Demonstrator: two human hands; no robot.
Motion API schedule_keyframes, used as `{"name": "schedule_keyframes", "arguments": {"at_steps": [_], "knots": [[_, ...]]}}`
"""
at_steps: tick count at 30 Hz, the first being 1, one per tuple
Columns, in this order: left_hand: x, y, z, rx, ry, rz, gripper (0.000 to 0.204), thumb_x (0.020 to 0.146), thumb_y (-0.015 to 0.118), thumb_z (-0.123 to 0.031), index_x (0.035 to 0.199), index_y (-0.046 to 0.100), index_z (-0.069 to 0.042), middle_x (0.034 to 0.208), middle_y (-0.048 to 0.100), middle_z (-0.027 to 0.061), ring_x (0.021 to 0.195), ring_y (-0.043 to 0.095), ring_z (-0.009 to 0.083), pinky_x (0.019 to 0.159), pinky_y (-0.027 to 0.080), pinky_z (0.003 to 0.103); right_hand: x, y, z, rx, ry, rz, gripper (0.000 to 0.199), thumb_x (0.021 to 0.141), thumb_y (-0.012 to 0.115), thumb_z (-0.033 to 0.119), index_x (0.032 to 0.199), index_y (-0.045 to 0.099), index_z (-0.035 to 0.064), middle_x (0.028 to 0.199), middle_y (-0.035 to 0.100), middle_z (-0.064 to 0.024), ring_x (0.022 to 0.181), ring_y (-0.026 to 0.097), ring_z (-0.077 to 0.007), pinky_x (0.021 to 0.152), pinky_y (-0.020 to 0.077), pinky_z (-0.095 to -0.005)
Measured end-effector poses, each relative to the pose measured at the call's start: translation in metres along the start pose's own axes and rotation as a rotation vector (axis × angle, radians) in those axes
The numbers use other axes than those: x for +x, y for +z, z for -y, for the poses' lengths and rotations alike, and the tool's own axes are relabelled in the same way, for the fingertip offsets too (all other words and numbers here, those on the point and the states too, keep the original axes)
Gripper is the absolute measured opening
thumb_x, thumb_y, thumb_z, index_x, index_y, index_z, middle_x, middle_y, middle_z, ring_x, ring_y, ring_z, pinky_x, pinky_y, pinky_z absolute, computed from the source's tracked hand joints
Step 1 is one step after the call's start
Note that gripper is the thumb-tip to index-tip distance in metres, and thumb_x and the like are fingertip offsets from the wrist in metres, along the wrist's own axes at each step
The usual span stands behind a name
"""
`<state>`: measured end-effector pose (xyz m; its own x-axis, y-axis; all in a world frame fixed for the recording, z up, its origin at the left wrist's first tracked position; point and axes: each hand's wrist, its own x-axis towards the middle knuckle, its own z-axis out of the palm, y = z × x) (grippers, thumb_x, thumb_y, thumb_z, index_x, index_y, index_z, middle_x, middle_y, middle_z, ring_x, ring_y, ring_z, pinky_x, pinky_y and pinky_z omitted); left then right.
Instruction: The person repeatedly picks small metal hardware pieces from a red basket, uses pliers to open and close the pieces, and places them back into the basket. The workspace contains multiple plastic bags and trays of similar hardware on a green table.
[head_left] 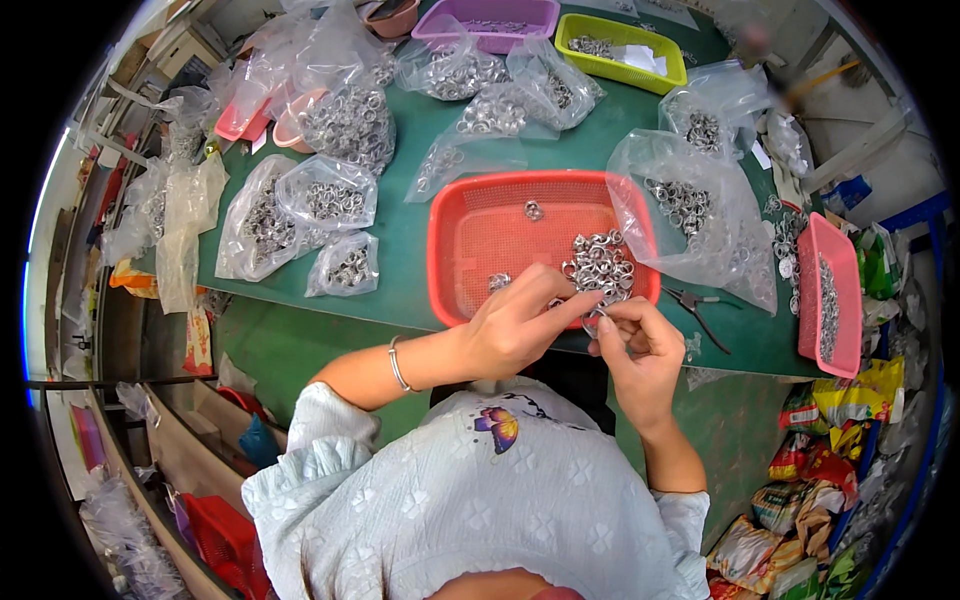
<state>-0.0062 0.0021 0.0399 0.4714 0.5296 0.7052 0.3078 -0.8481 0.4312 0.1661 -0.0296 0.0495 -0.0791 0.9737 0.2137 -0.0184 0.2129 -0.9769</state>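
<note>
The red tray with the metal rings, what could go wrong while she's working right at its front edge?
1. Both hands, left hand and right hand, pinch a small ring over the red tray's near rim; if it slips, it could fall off the table.
2. The heap of rings sits close to that rim, so a nudge might spill some.
3. The pliers lie near the table edge and might get knocked off.

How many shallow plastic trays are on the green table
4 clearly: a red tray at the hands, a pink tray at the right edge, a purple tray and a lime-green tray at the far end. Bags at far left may hide more.
</note>
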Motion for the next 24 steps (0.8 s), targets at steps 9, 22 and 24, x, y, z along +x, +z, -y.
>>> {"name": "schedule_keyframes", "arguments": {"at_steps": [9, 22, 24], "knots": [[0.004, 0.011, 0.025, 0.030, -0.238, 0.112, 0.035, 0.069, 0.058, 0.006, 0.104, 0.058, 0.004, 0.079, 0.051, 0.0132, 0.071, 0.052, 0.0284, 0.056, 0.043, 0.035, 0.004, 0.010, 0.010, -0.472, -0.414, 0.039, 0.013, 0.073, 0.062, -0.008, 0.085, 0.058, -0.0051, 0.077, 0.056, -0.0130, 0.060, 0.058, -0.0175, 0.053, 0.0467, -0.0253], [0.018, -0.033, 0.077, 0.016, -0.637, -0.163, 0.007, 0.078, 0.061, -0.002, 0.084, 0.063, -0.002, 0.080, 0.061, 0.0051, 0.073, 0.058, 0.0128, 0.060, 0.045, 0.024, 0.007, -0.016, -0.050, 0.331, 0.307, 0.014, 0.015, 0.090, 0.046, 0.005, 0.099, 0.053, -0.0047, 0.081, 0.055, -0.0084, 0.063, 0.056, -0.0148, 0.047, 0.0492, -0.0246], [0.030, -0.041, 0.109, 0.268, -0.466, -0.139, 0.006, 0.073, 0.062, -0.003, 0.079, 0.064, -0.003, 0.081, 0.057, 0.0058, 0.076, 0.054, 0.0188, 0.065, 0.042, 0.029, 0.008, -0.014, -0.052, 0.334, 0.300, 0.032, 0.014, 0.090, 0.046, 0.005, 0.098, 0.053, -0.0048, 0.082, 0.055, -0.0084, 0.063, 0.056, -0.0147, 0.047, 0.0493, -0.0245]]}}
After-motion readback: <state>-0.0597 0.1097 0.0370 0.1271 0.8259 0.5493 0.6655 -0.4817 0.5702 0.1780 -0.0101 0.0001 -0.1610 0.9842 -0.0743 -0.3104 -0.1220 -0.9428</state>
